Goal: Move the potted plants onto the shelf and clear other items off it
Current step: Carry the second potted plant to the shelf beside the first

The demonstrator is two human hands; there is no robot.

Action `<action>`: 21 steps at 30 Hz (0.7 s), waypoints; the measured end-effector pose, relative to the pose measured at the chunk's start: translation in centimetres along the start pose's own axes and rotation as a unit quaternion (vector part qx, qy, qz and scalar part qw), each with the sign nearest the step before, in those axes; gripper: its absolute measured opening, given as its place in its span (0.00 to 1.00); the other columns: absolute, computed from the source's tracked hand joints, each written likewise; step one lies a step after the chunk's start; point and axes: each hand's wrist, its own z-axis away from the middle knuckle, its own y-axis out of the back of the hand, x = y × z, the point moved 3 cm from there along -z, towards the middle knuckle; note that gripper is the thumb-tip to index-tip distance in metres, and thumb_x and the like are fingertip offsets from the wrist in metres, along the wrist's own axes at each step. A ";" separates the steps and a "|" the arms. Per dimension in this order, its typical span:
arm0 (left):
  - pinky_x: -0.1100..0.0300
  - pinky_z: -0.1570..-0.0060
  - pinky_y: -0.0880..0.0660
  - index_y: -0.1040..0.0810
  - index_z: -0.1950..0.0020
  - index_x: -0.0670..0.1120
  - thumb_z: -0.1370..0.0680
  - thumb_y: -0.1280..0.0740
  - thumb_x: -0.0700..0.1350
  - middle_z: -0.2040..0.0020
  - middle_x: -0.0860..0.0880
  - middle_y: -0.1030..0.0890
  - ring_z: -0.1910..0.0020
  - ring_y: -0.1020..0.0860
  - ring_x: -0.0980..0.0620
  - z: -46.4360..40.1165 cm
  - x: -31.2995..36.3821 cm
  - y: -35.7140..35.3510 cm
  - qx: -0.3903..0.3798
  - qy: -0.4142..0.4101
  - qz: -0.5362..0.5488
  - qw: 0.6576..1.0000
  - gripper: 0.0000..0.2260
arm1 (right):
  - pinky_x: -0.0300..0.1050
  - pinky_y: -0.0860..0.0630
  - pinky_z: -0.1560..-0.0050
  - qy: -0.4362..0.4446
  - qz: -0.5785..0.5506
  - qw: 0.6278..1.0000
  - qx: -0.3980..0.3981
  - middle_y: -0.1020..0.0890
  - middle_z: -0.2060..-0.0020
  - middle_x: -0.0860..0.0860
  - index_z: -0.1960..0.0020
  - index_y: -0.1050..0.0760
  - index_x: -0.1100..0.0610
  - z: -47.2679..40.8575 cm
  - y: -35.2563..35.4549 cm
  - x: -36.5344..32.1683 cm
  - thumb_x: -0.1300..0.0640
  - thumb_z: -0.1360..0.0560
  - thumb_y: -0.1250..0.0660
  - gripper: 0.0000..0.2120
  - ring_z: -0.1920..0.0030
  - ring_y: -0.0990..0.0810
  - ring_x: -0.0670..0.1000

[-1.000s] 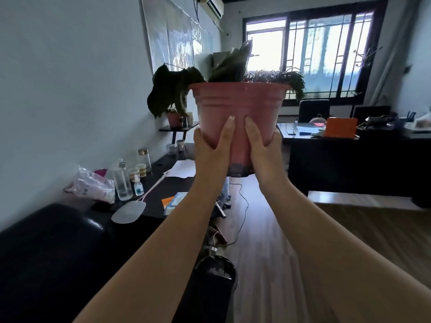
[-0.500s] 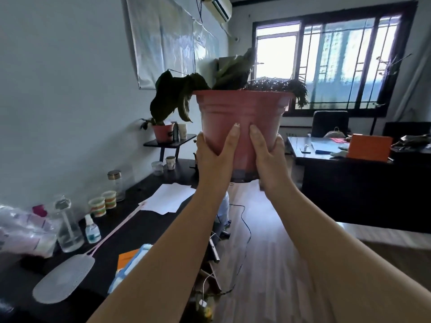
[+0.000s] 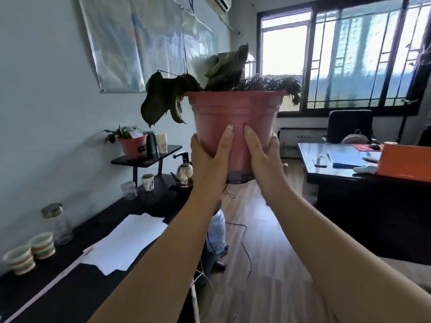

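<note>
I hold a large pink-red potted plant point(image 3: 235, 113) with drooping dark leaves up in front of me at chest height. My left hand point(image 3: 210, 157) grips its left lower side and my right hand point(image 3: 262, 157) grips its right lower side. To the left, a small black shelf point(image 3: 168, 150) stands on the long dark counter. On the shelf sit a small red potted plant point(image 3: 133, 145), a dark cylinder point(image 3: 151, 142) and a patterned paper cup point(image 3: 161, 142).
The dark counter point(image 3: 77, 292) along the left wall carries white papers point(image 3: 123, 241), striped cups point(image 3: 30, 252), a glass jar point(image 3: 56, 220), a small cup point(image 3: 148, 182) and a steel kettle point(image 3: 184, 171). A black desk point(image 3: 349, 183) stands on the right, with wooden floor and cables between.
I have walked forward along the counter with the large pot in both hands. The shelf and kettle are closer and larger in view. The grip is unchanged.
</note>
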 end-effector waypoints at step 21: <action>0.61 0.47 0.23 0.34 0.35 0.49 0.38 0.34 0.66 0.41 0.51 0.24 0.44 0.22 0.56 -36.8 -22.4 -9.9 0.114 -0.052 -0.060 0.990 0.37 | 0.32 0.22 0.57 -0.006 -0.057 0.989 -0.133 0.22 0.46 0.48 0.33 0.38 0.54 -42.3 -5.0 18.9 0.44 0.30 0.33 0.30 0.49 0.21 0.44</action>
